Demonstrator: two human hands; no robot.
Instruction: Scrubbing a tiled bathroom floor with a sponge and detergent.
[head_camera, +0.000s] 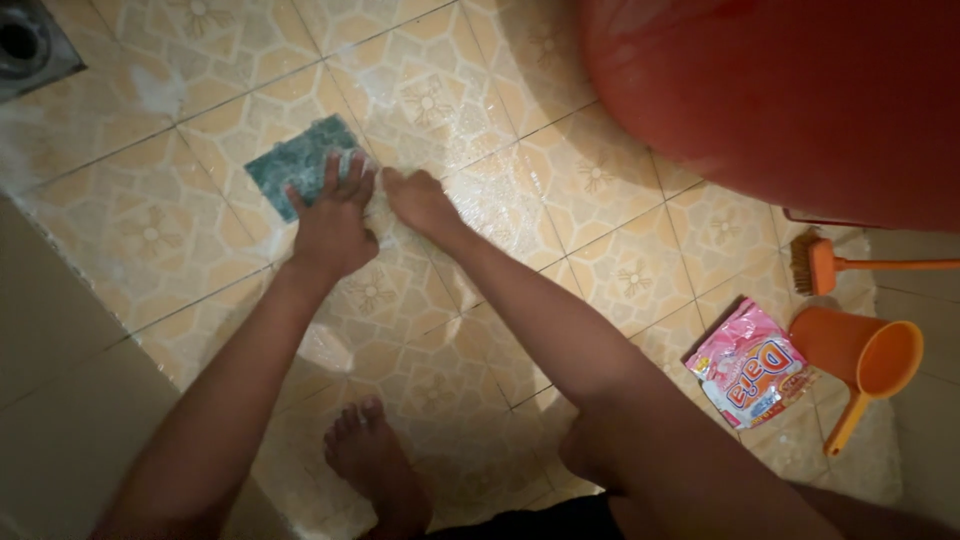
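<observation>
A green scouring pad (296, 160) lies flat on the wet, soapy tiled floor (560, 230). My left hand (332, 222) presses on its right half with the fingers spread over it. My right hand (420, 203) rests just to the right of the pad, fingers curled down against the tile; I cannot tell whether it holds anything. Both forearms reach forward from the bottom of the view. My bare foot (372, 470) stands on the tiles below the hands.
A large red tub (790, 90) fills the upper right. Right of me lie a pink detergent pouch (748, 367), an orange scoop with handle (866, 360) and an orange brush (830, 264). A floor drain (25, 45) sits at top left. A pale wall edge (60, 380) runs along the left.
</observation>
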